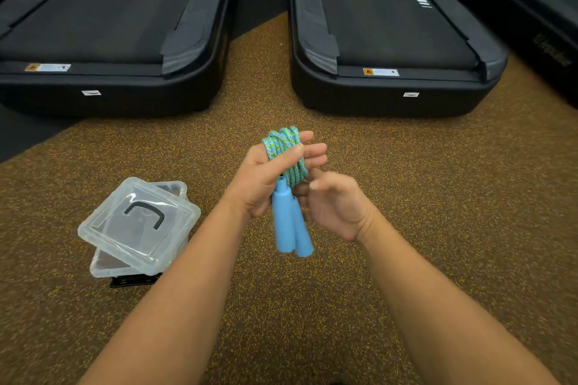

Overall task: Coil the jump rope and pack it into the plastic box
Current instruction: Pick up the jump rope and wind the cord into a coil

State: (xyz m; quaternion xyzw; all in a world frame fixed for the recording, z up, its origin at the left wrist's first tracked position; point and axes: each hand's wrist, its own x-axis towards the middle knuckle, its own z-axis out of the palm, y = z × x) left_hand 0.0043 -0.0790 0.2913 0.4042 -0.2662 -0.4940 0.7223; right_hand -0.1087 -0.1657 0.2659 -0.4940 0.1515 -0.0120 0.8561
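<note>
Rope point(286, 151) is wound in loops around the left hand point(266, 178), whose grip presses the coil with the thumb. Two blue handles point(291, 228) hang below it. The right hand point(333, 206) touches the coil, half open. The plastic box point(137, 228) sits on the floor at left, its lid askew

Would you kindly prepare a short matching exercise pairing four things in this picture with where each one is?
Things:
1. braided blue-green rope
2. two light blue plastic handles
3. clear plastic lid with a dark handle
4. black treadmills

Places:
A. askew on the clear plastic box
B. wound around the left hand
C. beyond the speckled floor
D. hanging below the hands

Pairs: 1-B, 2-D, 3-A, 4-C
</note>
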